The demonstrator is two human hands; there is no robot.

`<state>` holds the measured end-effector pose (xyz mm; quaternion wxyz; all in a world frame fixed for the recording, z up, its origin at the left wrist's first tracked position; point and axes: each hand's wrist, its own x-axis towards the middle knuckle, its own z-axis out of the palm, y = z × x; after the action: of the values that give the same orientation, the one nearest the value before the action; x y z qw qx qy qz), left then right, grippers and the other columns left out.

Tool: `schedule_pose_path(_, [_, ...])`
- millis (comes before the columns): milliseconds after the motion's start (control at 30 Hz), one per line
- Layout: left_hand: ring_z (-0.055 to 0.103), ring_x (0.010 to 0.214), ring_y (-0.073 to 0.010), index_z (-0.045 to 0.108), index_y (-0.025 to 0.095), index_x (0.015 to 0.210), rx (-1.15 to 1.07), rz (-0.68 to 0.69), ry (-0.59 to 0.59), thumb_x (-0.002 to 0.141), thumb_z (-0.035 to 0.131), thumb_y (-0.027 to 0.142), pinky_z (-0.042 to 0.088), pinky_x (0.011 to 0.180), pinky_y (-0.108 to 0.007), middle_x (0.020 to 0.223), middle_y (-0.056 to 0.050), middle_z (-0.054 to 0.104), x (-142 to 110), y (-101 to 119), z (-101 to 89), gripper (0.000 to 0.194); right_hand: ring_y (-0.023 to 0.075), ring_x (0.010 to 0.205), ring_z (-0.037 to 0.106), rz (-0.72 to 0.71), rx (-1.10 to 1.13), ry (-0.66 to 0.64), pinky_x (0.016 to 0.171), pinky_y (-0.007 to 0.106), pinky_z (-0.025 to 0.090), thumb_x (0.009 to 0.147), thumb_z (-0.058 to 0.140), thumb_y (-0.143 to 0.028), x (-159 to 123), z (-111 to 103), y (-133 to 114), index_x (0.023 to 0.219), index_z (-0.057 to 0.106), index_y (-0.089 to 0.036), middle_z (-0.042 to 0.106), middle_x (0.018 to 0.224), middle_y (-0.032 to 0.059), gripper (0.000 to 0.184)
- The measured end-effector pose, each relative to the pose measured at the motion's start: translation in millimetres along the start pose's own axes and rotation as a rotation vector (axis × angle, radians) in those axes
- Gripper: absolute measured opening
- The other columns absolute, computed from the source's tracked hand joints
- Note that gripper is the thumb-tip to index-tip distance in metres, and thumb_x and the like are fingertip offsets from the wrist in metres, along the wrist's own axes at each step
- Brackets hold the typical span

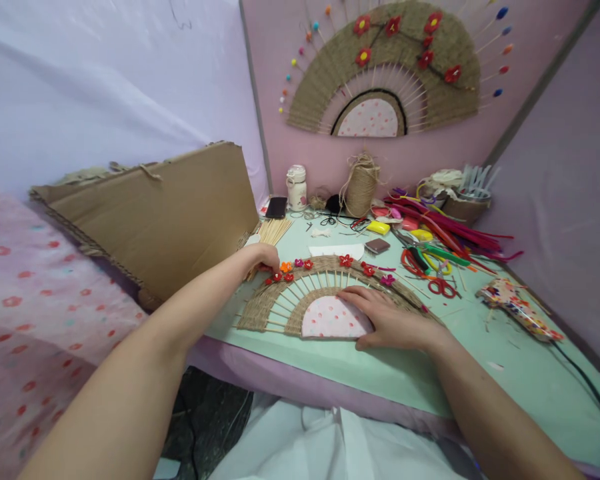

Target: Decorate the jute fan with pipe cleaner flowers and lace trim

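Note:
A half-round woven fan (260,307) of twine and thin sticks lies flat on the table in front of me. Its centre is a pink spotted half-circle (330,317), and small red, orange and magenta flowers (346,261) run along its upper band. My left hand (264,257) is at the fan's upper left edge, beside an orange flower (285,267); its fingers are curled, and whatever is in them is hidden. Across the right side of the half-circle lies my right hand (387,320), fingers stretched over the fan and thumb near its bottom edge.
Behind the fan are light sticks (275,231), a twine spool (363,187) and a white bottle (297,188). To the right lie red-handled scissors (443,287), pipe cleaners (450,223) and a corded glue gun (520,310). Cardboard (180,220) stands left; another fan (320,80) hangs on the wall.

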<state>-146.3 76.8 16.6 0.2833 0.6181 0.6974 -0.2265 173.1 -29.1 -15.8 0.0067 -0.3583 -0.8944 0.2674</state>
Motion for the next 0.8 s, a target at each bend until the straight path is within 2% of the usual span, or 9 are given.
schedule_pose_path(433, [0.045,0.043,-0.0141,0.050,0.016,0.041,-0.099,-0.018,0.021,0.044,0.082,0.032,0.043,0.048,-0.031,0.043,-0.003,0.048,1,0,2.2,0.036,0.0335,0.136,0.023,0.003,0.011,0.000,0.113,0.047,0.017,0.061,0.071,-0.045,-2,-2,-1,0.146,0.027,-0.031,0.025,0.149,0.0049,0.097])
schedule_pose_path(800, [0.042,0.049,-0.0088,0.054,0.016,0.049,-0.323,0.062,-0.003,0.048,0.082,0.038,0.039,0.052,-0.023,0.048,0.003,0.047,-16,-13,5.7,0.035,0.0327,0.137,0.022,0.003,0.013,-0.003,0.113,0.046,0.017,0.061,0.071,-0.045,-1,-2,0,0.146,0.027,-0.030,0.025,0.150,0.0048,0.097])
